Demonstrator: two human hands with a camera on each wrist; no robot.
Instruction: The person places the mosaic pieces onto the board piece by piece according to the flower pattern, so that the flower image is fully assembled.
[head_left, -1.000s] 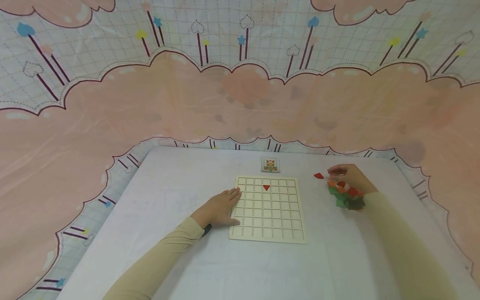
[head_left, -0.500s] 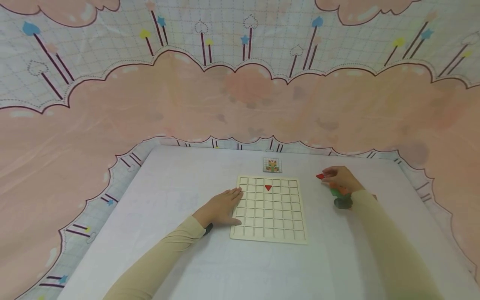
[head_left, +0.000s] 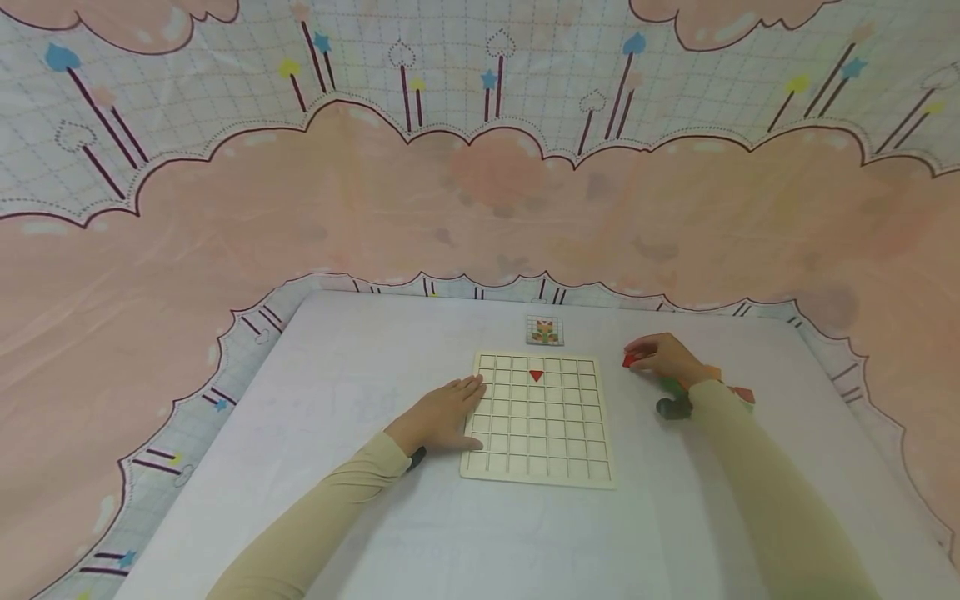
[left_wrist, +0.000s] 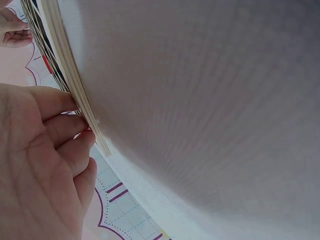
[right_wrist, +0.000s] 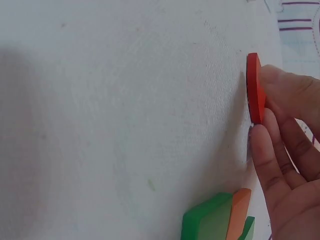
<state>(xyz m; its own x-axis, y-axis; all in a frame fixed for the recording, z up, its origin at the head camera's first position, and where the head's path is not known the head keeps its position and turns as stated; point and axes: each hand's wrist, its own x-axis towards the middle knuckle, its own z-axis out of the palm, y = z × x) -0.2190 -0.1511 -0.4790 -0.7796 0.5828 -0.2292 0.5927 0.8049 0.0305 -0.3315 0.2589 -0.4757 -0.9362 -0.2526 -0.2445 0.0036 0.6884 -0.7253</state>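
My right hand (head_left: 666, 357) pinches a red flat puzzle piece (head_left: 628, 361) to the right of the board's upper corner. The right wrist view shows the thumb on one face of this red piece (right_wrist: 254, 90) and fingertips at its lower end. A pale wooden grid board (head_left: 540, 481) lies in front of me. My left hand (head_left: 438, 414) rests on its left edge, fingers extended and thumb spread. A red triangle (head_left: 536, 376) sits in the grid near the top. Fingers (left_wrist: 65, 135) touch the board's edge in the left wrist view.
A small pattern card (head_left: 544, 331) lies behind the board. Beneath and beside my right wrist is a partly hidden pile with a dark green piece (head_left: 673, 407), an orange piece (head_left: 712, 372) and a red piece (head_left: 744, 394). A patterned cloth (head_left: 480, 208) hangs behind the table.
My right hand has moved left from above the pile, taken hold of the loose red piece and shifted it slightly towards the board. My left hand stays on the board.
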